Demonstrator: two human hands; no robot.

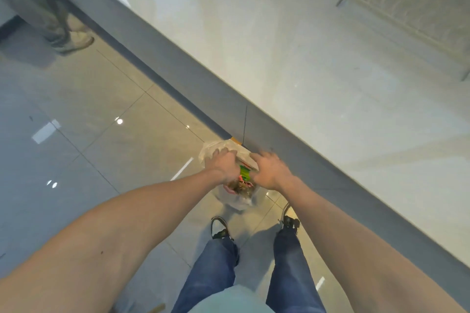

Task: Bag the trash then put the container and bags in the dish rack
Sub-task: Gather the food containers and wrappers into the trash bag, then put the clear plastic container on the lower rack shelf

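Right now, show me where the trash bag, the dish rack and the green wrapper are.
trash bag [212,152]: head view, white plastic by the left hand.
dish rack [407,5]: head view, wire grid on the counter.
green wrapper [244,171]: head view, strip between the hands.

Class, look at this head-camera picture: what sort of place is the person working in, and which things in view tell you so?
Probably a kitchen. A long pale countertop with a grey front runs across the view, a wire dish rack stands on it, and the floor is glossy tile.
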